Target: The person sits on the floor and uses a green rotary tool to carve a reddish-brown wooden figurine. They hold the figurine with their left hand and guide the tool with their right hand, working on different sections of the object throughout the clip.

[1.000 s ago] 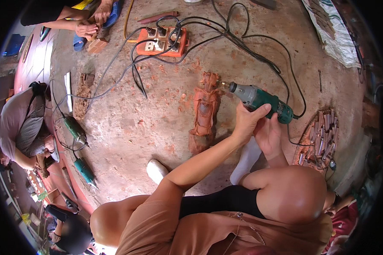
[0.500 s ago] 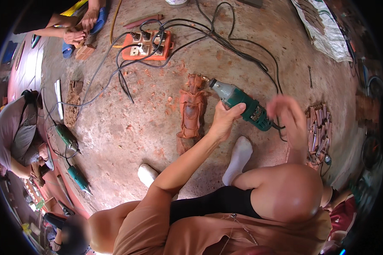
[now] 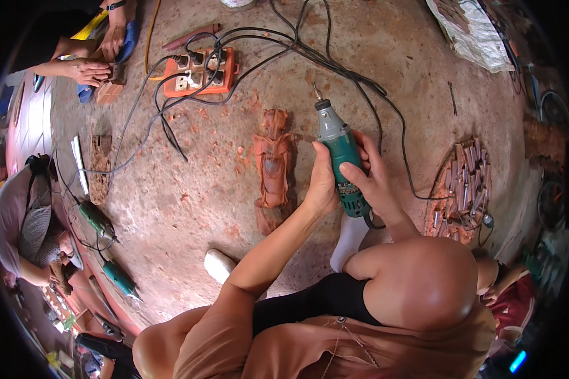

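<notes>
A green and grey die grinder [image 3: 340,148] is held upright in the picture between my two hands, its thin metal bit pointing away from me. My left hand [image 3: 323,179] presses against the tool's left side, thumb along the body. Wrapped round its right side is my right hand [image 3: 374,174], the thumb across the front and the fingertips partly hidden behind the casing. Just left of the tool, a carved reddish wooden figure [image 3: 274,165] lies on the floor, touched by neither hand.
An orange power strip [image 3: 231,82] with several plugs and looping black cables lies ahead. Two more grinders [image 3: 98,221] rest at left. Carving chisels [image 3: 469,177] are bundled at right. A co-worker's hands [image 3: 90,71] hold a wood piece at far left. Wood chips dot the floor.
My right hand has come in from the right and closed on the grinder. The tool has turned more upright, its bit swinging away from the carved figure's top.
</notes>
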The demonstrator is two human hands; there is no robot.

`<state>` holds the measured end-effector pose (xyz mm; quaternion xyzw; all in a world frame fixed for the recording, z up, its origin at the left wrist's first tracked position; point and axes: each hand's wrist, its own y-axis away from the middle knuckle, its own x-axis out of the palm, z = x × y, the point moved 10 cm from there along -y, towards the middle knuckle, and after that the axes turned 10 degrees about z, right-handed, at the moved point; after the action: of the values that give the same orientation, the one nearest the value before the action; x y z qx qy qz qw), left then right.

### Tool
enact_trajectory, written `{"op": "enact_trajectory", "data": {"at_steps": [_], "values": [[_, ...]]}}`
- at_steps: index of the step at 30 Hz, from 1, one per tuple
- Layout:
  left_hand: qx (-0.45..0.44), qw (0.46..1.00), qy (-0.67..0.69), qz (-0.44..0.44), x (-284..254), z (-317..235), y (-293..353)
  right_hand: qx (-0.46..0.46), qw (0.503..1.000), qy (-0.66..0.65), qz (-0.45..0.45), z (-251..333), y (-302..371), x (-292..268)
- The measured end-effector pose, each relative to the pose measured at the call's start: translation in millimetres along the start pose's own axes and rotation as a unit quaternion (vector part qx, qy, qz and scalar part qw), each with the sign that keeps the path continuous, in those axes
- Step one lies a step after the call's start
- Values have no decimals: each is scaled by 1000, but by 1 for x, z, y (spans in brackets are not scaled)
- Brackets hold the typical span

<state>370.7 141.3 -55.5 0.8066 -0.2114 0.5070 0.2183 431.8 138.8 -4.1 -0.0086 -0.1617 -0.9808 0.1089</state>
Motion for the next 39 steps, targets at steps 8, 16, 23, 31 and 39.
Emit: {"op": "enact_trajectory", "data": {"at_steps": [8,16,23,31,39], "values": [[-13,989,24,-145,-21,-1,9,-90,984,147,-44,13,-3,8],[-18,992,48,-113,-26,4,5,-87,984,151,-31,8,-4,11],[-14,994,-28,-104,-10,-2,2,-101,975,184,-69,16,-3,-6],[-39,979,-198,-32,6,14,2,64,995,-49,-59,-28,-21,-33],[-109,949,-292,-44,6,37,-11,135,959,-194,-155,-70,-8,-64]]}}
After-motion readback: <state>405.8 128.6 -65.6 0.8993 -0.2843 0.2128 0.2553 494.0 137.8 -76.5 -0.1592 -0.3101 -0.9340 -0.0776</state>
